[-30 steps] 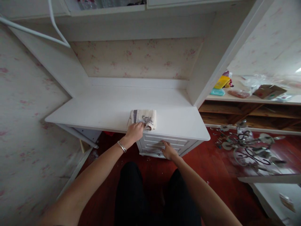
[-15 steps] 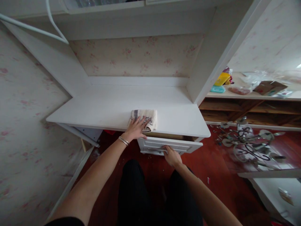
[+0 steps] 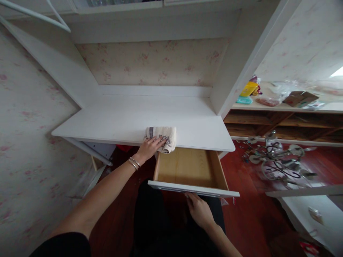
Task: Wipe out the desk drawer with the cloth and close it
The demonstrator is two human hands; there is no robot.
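A folded cream cloth [image 3: 169, 137] with dark markings lies at the front edge of the white desktop [image 3: 120, 116]. My left hand [image 3: 150, 147] rests over its left part, fingers together and bent onto the fabric, thumb hidden. Under the desktop a white-fronted drawer [image 3: 184, 167] is pulled well out; its bare wooden inside shows. My right hand [image 3: 199, 210] is below the top edge of the drawer front, fingers curled at the handle, which the front hides from this angle.
White side panels and an upper shelf frame the desk. To the right, a low wooden shelf unit [image 3: 268, 119] carries a yellow container [image 3: 248, 89], plastic bags and a cardboard box [image 3: 300, 99]. A metal chandelier [image 3: 284, 160] lies on the red floor. My knees are beneath the drawer.
The drawer has come out much further toward me, drawn by my right hand. My left fingers have closed together on the cloth, which has shifted slightly toward the desk's front edge.
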